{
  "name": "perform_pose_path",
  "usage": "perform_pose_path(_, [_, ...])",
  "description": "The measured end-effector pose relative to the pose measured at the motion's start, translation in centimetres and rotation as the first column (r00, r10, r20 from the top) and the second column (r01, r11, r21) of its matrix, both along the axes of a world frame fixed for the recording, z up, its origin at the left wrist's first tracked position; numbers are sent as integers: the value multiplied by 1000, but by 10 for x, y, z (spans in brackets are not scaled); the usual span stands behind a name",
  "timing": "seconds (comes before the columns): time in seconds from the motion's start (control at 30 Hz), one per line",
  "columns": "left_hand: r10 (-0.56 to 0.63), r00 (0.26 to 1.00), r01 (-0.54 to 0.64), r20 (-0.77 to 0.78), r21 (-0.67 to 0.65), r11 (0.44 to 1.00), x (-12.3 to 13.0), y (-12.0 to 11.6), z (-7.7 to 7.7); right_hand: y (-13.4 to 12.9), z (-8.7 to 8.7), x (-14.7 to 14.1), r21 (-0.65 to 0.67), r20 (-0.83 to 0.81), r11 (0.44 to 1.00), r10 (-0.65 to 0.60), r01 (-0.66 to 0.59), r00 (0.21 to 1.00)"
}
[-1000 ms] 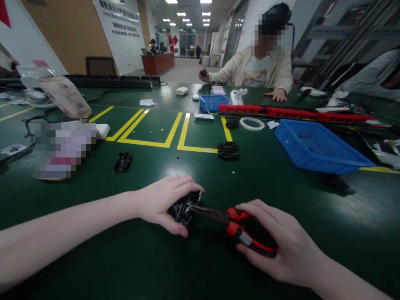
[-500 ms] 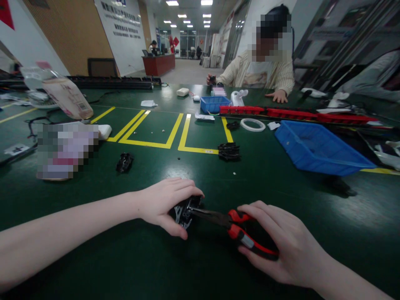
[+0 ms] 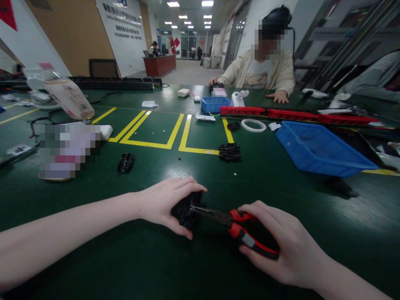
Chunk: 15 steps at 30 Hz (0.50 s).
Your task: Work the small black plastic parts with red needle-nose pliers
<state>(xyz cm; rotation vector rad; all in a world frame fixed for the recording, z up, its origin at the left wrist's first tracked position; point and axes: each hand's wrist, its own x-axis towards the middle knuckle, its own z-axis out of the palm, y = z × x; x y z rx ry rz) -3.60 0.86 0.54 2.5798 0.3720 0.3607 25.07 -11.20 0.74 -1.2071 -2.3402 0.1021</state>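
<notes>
Near the middle of the green table (image 3: 150, 258), my left hand (image 3: 168, 202) grips a small black part (image 3: 187, 210) between thumb and fingers. My right hand (image 3: 281, 241) is closed round the red and black handles of long-nosed pliers (image 3: 239, 229). The pliers' tips touch the side of the black part that faces right. Beyond my hands lie a black clump (image 3: 125, 163) on the left and a bundle of black pieces (image 3: 229, 152) on the right.
A blue bin (image 3: 325, 150) stands at the right, a smaller blue bin (image 3: 215, 104) farther back. Red strips (image 3: 290, 114) lie behind a white ring (image 3: 253, 125). A bottle (image 3: 70, 98) leans at the left. A person (image 3: 259, 75) sits across the table.
The black part has turned in my left hand, and its grey pieces no longer show. The pliers have barely moved. Across the table, the person's hand has shifted slightly.
</notes>
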Motion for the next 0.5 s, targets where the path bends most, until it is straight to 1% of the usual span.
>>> perform_pose_path(0.13, [-18,1000,18,-6,-4,1000,1,1,1,-1,-1,0,17,20,1000,-15,14,1000])
perform_pose_path(0.33, [-59,998,59,4,-24,998,2,4,0,-1,-5,1,129,65,992,8,-17,998])
perform_pose_path(0.5, [-56,998,56,5,-25,998,2,4,0,-1,-7,3,126,60,992,13,-20,998])
